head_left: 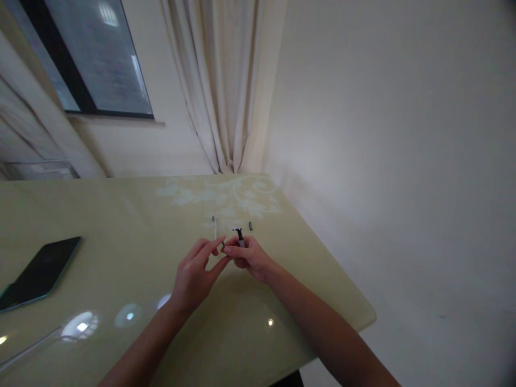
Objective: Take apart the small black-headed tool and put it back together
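Note:
My right hand [249,257] is closed around the light handle of a small T-shaped razor [240,235], its dark neck and head pointing up and away from me. Beside it, my left hand [197,271] has its thumb and forefinger curved around a tiny dark piece [223,245], whose kind I cannot make out. The fingertips of both hands meet close to this piece. Just beyond them, a thin white stick with a grey end [215,226], like a toothbrush, lies on the table. A small dark rectangular piece [250,226] rests to its right.
The glossy pale-yellow table [133,236] has a corner at the right, near the white wall [395,161]. A dark tablet [42,274] lies at the left, with a thin cable [30,349] nearer me. Curtains [220,80] hang behind the table.

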`<action>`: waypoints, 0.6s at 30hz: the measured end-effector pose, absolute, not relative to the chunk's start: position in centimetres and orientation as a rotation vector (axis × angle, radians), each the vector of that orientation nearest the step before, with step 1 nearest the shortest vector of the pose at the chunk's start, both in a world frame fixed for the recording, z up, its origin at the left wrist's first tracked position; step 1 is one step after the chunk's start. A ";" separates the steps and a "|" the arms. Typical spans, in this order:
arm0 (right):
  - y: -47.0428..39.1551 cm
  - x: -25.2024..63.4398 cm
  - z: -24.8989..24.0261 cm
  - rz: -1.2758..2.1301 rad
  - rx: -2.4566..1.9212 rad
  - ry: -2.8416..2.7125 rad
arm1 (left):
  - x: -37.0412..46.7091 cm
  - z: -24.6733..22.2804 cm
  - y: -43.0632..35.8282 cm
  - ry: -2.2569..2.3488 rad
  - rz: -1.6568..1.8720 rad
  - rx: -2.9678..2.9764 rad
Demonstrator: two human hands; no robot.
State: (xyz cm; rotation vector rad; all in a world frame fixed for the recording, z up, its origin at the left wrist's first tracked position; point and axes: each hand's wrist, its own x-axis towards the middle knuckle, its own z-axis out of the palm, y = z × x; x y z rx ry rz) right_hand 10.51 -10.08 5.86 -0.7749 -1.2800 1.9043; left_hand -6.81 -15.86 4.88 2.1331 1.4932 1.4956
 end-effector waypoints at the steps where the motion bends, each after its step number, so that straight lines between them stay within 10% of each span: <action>1: -10.1 10.5 5.9 1.928 -0.770 -1.264 | -6.7 5.0 -15.8 1.468 1.509 2.101; 18: -9.9 10.8 6.0 1.708 -0.678 -1.386 | -7.7 6.3 -15.2 1.233 1.477 1.335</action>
